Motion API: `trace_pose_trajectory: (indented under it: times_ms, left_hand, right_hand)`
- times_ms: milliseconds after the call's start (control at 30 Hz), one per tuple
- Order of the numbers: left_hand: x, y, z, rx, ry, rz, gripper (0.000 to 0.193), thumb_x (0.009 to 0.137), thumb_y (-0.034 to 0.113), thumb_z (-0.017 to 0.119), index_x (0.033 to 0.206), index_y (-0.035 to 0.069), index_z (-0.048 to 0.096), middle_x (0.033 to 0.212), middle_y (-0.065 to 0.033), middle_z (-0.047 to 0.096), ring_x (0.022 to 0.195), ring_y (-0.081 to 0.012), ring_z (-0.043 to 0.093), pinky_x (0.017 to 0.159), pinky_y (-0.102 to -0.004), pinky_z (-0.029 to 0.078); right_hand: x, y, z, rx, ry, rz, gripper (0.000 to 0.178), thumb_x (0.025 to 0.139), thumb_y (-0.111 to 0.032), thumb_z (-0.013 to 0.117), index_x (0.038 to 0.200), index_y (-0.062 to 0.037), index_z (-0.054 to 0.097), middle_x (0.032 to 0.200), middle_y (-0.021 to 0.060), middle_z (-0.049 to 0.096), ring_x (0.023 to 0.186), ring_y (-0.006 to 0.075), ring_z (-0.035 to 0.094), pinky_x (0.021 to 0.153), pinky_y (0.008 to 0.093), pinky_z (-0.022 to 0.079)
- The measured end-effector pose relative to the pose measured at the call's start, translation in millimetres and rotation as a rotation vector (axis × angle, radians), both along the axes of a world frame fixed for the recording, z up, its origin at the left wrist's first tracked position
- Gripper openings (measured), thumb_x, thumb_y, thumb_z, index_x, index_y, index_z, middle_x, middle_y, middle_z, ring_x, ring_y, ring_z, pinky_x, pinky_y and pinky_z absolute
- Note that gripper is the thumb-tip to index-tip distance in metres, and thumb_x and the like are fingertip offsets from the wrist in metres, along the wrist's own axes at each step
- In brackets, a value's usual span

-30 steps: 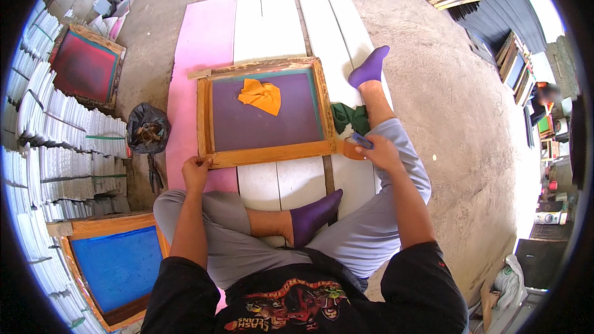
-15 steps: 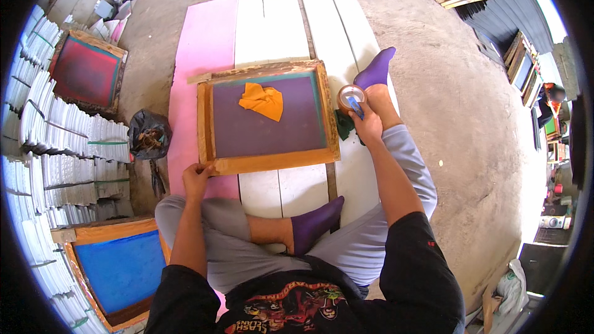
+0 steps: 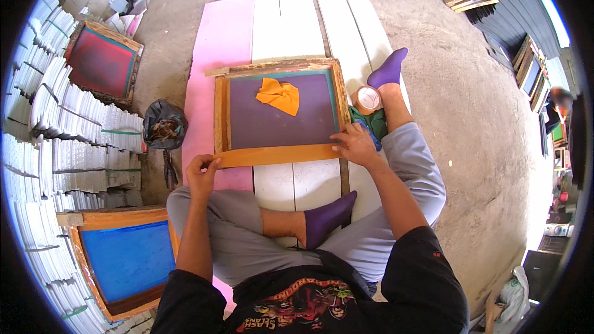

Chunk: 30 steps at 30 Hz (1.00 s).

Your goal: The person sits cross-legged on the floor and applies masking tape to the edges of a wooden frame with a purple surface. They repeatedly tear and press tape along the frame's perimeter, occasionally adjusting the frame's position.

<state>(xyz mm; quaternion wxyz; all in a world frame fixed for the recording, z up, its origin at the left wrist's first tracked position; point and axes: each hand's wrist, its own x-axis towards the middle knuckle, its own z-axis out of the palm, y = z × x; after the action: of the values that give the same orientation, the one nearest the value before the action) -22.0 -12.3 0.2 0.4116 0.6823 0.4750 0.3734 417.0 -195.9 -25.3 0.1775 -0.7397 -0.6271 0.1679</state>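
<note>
Fingers of your left hand (image 3: 201, 175) close, thumb against forefinger, on the left end of a brown tape strip (image 3: 272, 156) at the near left corner of a wooden screen frame (image 3: 221, 114). Your right hand (image 3: 356, 142) bends over the near right corner; whether its fingertips grip the strip or only press it, you cannot tell from this view. Held at both ends, the strip lies straight along the near rail, presumably to keep it from wrinkling.

Within the frame, a crumpled orange cloth (image 3: 278, 97) rests on the purple mesh (image 3: 278, 128). The tape roll (image 3: 366, 100) sits just beyond the right rail, near a green cloth (image 3: 359, 115) and your purple-socked right foot (image 3: 388, 68), likely parked there for easy reach.

Beneath the frame, pink (image 3: 223, 31) and white boards (image 3: 297, 18) cover part of a bare floor (image 3: 476, 117). To your left stand a black bag of scraps (image 3: 165, 124), stacked pale sheets (image 3: 80, 111), a red screen (image 3: 102, 62) and a blue screen (image 3: 130, 260); more frames (image 3: 532, 71) lean at far right, near another person (image 3: 562, 99).
</note>
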Motion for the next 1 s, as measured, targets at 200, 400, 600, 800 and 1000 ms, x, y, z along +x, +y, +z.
trace_pose_trajectory:
  times_ms: [200,400,600,800,1000]
  left_hand:
    - [-1,-4,3,0.165,-0.061,-0.084,0.014,0.088,0.005,0.081,0.09,-0.002,0.069,0.079,-0.003,0.065,0.071,-0.0099,0.06,0.067,-0.0259,0.049]
    - [14,-6,22,0.151,-0.051,-0.04,0.014,0.089,0.005,0.081,0.09,-0.002,0.069,0.08,-0.003,0.066,0.072,-0.0097,0.06,0.068,-0.0252,0.049]
    - [15,15,18,-0.012,-0.199,-0.037,0.016,0.092,0.011,0.08,0.094,-0.002,0.072,0.082,-0.0015,0.069,0.073,-0.0086,0.06,0.067,-0.0248,0.049]
    - [17,27,18,-0.194,-0.243,-0.033,0.016,0.093,0.011,0.08,0.097,-0.003,0.073,0.08,-0.0015,0.069,0.07,-0.007,0.06,0.064,-0.0228,0.048]
    - [10,41,0,-0.299,-0.157,-0.016,0.02,0.092,0.013,0.081,0.1,-0.005,0.074,0.08,-0.0026,0.069,0.068,-0.0082,0.061,0.062,-0.0233,0.048]
  right_hand:
    - [9,-7,-12,0.037,0.155,-0.061,0.021,0.08,-0.023,0.082,0.096,-0.0106,0.078,0.113,0.0057,0.067,0.115,0.0294,0.058,0.103,0.0439,0.047]
    - [29,-18,-7,0.02,0.631,-0.248,0.017,0.085,-0.012,0.082,0.097,-0.0034,0.075,0.095,0.0089,0.073,0.09,0.0201,0.069,0.087,0.0357,0.053]
    - [39,-23,32,-0.025,0.736,-0.314,0.018,0.087,-0.011,0.081,0.099,0.0012,0.073,0.093,0.0066,0.073,0.088,0.0145,0.065,0.081,0.0328,0.053]
    - [39,-24,36,-0.034,0.774,-0.27,0.018,0.089,-0.008,0.079,0.101,0.0036,0.072,0.091,0.0062,0.072,0.085,0.0149,0.065,0.078,0.031,0.054]
    - [27,-17,24,-0.065,0.907,-0.477,0.018,0.093,-0.011,0.078,0.105,-0.0007,0.069,0.088,0.0032,0.07,0.08,0.0096,0.065,0.065,0.0268,0.054]
